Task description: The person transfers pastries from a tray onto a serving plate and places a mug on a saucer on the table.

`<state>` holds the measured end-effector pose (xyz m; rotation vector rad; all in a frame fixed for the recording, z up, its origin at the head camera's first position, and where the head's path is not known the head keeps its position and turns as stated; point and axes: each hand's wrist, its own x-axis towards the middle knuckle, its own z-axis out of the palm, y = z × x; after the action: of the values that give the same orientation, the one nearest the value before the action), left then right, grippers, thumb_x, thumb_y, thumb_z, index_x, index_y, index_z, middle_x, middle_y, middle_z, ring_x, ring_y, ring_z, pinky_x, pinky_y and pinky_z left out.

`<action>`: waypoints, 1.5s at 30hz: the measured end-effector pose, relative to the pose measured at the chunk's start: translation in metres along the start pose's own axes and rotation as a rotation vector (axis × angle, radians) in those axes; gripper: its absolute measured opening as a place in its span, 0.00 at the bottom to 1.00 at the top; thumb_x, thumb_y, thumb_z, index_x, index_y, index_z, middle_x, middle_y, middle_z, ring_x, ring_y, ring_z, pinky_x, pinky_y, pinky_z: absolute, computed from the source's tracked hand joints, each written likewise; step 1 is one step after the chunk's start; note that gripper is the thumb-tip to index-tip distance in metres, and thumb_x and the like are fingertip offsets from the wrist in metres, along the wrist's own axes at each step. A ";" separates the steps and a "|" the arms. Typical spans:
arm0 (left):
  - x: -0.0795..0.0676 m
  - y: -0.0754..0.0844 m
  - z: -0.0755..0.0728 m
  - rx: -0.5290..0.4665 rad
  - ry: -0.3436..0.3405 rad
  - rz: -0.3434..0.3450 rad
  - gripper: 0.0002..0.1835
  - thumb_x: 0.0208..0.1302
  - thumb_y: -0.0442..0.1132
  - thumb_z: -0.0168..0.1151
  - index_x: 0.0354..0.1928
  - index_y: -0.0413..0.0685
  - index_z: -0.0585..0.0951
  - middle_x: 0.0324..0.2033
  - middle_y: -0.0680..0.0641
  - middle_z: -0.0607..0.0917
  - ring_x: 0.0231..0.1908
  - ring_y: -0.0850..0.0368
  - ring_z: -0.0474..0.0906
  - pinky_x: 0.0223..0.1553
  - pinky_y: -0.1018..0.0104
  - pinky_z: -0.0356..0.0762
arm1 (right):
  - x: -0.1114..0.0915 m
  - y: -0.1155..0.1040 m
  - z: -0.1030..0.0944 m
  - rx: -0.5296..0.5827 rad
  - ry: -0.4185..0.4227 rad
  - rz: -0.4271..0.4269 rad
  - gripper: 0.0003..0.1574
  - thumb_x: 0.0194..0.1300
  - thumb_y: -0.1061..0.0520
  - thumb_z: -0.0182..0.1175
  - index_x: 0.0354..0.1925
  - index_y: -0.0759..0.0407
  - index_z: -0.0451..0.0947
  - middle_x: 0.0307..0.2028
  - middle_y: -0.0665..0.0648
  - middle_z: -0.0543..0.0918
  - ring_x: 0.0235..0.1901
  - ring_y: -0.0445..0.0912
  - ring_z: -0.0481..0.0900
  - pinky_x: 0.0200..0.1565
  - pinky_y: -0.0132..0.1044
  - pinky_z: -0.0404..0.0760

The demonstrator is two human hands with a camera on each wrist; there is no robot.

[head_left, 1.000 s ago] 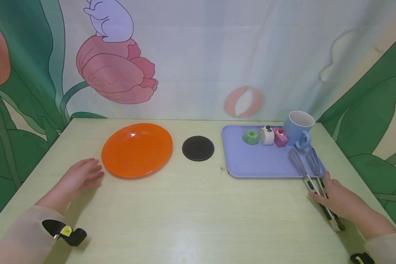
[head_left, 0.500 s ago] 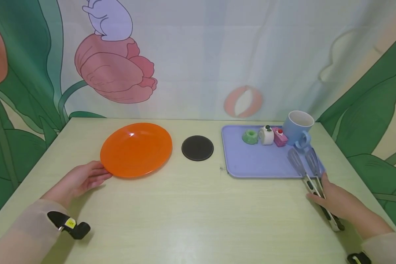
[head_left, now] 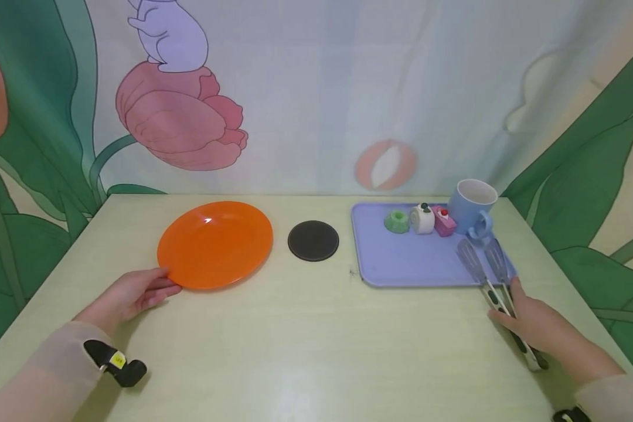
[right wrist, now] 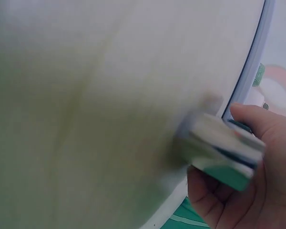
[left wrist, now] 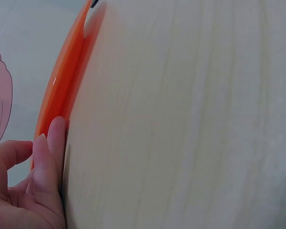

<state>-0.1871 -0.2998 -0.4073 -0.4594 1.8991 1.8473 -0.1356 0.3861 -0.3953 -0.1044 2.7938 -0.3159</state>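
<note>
At the left of the table lies a round orange plate. My left hand is at its near left rim, fingertips under the edge and thumb at the top; in the left wrist view those fingers reach beneath the plate's underside. On the right, my right hand grips the handles of metal tongs between thumb and fingers. Their grey slotted heads lie over the near right part of the lavender tray. The right wrist view shows the tongs' handle end, blurred.
Along the tray's back stand a green ring-shaped toy sweet, a white toy cake roll, a pink toy cake slice and a blue mug. A black round coaster lies between plate and tray. A printed curtain hangs behind the table.
My left hand has moved right from beside the plate to its rim, where it now takes hold. The right hand stays on the tongs. The head view has shifted slightly.
</note>
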 end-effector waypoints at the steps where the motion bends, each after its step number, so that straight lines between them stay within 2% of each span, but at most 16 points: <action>1: 0.000 -0.002 0.000 -0.003 0.013 -0.007 0.30 0.71 0.48 0.46 0.66 0.35 0.58 0.31 0.51 0.86 0.34 0.61 0.84 0.33 0.76 0.77 | 0.000 0.000 0.000 0.000 0.004 0.003 0.66 0.67 0.33 0.45 0.60 0.88 0.24 0.47 0.89 0.66 0.42 0.73 0.74 0.40 0.60 0.73; 6: 0.000 -0.004 0.002 0.024 0.045 -0.010 0.31 0.72 0.48 0.46 0.68 0.35 0.55 0.30 0.53 0.86 0.35 0.62 0.84 0.35 0.75 0.77 | -0.001 0.001 0.000 0.011 0.038 0.014 0.61 0.70 0.36 0.43 0.60 0.89 0.28 0.47 0.89 0.65 0.43 0.74 0.72 0.39 0.60 0.73; 10: 0.000 -0.004 0.004 0.066 0.055 -0.007 0.32 0.72 0.48 0.45 0.68 0.34 0.54 0.31 0.54 0.85 0.36 0.63 0.83 0.37 0.74 0.77 | -0.004 0.001 0.002 0.025 0.104 0.004 0.56 0.71 0.40 0.44 0.60 0.90 0.34 0.45 0.88 0.67 0.41 0.72 0.75 0.36 0.59 0.74; 12: 0.000 -0.004 0.005 0.084 0.065 -0.002 0.31 0.72 0.48 0.44 0.68 0.34 0.55 0.32 0.54 0.85 0.36 0.63 0.83 0.38 0.74 0.77 | -0.006 0.000 0.003 0.042 0.139 -0.006 0.50 0.71 0.42 0.45 0.60 0.88 0.41 0.40 0.84 0.72 0.35 0.66 0.77 0.32 0.55 0.74; 14: 0.000 -0.004 0.005 0.093 0.070 0.008 0.31 0.73 0.48 0.44 0.68 0.33 0.55 0.32 0.54 0.85 0.36 0.63 0.83 0.38 0.74 0.77 | -0.006 0.000 0.002 0.059 0.166 -0.015 0.44 0.71 0.44 0.46 0.57 0.85 0.50 0.34 0.76 0.74 0.30 0.59 0.75 0.28 0.50 0.73; 18: -0.001 -0.002 0.006 0.094 0.074 0.015 0.31 0.73 0.47 0.44 0.67 0.33 0.55 0.31 0.54 0.85 0.36 0.63 0.83 0.38 0.74 0.77 | -0.009 -0.001 -0.002 0.070 0.204 -0.020 0.35 0.71 0.46 0.47 0.48 0.81 0.59 0.31 0.68 0.74 0.30 0.58 0.74 0.28 0.50 0.71; 22: -0.002 -0.001 0.007 0.096 0.074 0.008 0.30 0.73 0.47 0.44 0.67 0.34 0.55 0.31 0.54 0.85 0.36 0.63 0.83 0.38 0.74 0.77 | -0.014 0.001 -0.005 0.071 0.229 -0.005 0.36 0.71 0.44 0.47 0.49 0.81 0.61 0.29 0.65 0.75 0.30 0.58 0.74 0.29 0.51 0.71; 27: -0.002 -0.002 0.006 0.089 0.061 0.008 0.30 0.73 0.47 0.45 0.67 0.33 0.56 0.31 0.54 0.85 0.36 0.63 0.83 0.37 0.74 0.77 | -0.019 0.005 -0.004 0.063 0.252 0.039 0.41 0.70 0.41 0.47 0.51 0.82 0.62 0.24 0.59 0.74 0.24 0.51 0.71 0.23 0.43 0.68; 29: -0.001 -0.002 0.006 0.083 0.054 0.008 0.30 0.72 0.47 0.45 0.67 0.33 0.56 0.32 0.53 0.85 0.36 0.62 0.83 0.37 0.74 0.77 | -0.021 0.006 -0.004 0.050 0.258 0.044 0.42 0.70 0.41 0.46 0.51 0.83 0.61 0.25 0.63 0.75 0.24 0.53 0.73 0.23 0.44 0.69; 33: -0.002 -0.005 0.004 0.086 0.049 0.006 0.30 0.72 0.47 0.45 0.67 0.33 0.56 0.32 0.53 0.85 0.37 0.62 0.83 0.38 0.74 0.77 | -0.024 0.005 -0.004 0.024 0.250 0.051 0.43 0.71 0.39 0.43 0.53 0.83 0.57 0.33 0.78 0.76 0.27 0.63 0.78 0.22 0.51 0.72; 36: -0.001 -0.006 0.003 0.097 0.045 0.010 0.30 0.72 0.47 0.45 0.67 0.34 0.55 0.33 0.54 0.85 0.37 0.63 0.83 0.38 0.74 0.77 | -0.028 0.002 -0.004 0.020 0.250 0.064 0.44 0.72 0.39 0.40 0.56 0.82 0.52 0.33 0.80 0.75 0.25 0.63 0.78 0.20 0.51 0.71; 39: 0.001 -0.006 0.002 0.105 0.043 0.017 0.31 0.72 0.48 0.45 0.67 0.34 0.55 0.33 0.54 0.85 0.37 0.63 0.83 0.38 0.74 0.77 | -0.030 -0.002 -0.005 0.030 0.261 0.064 0.45 0.72 0.39 0.39 0.57 0.83 0.51 0.27 0.75 0.76 0.22 0.56 0.76 0.18 0.47 0.69; 45: 0.001 -0.007 0.002 0.103 0.041 0.025 0.30 0.73 0.47 0.44 0.67 0.33 0.55 0.33 0.54 0.85 0.37 0.63 0.83 0.38 0.74 0.77 | -0.034 -0.008 -0.003 0.027 0.268 0.035 0.37 0.73 0.40 0.38 0.46 0.78 0.60 0.19 0.56 0.68 0.18 0.48 0.67 0.18 0.40 0.63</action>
<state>-0.1842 -0.2977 -0.4132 -0.4443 2.0242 1.7580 -0.1048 0.3830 -0.3802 -0.0064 3.0504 -0.3846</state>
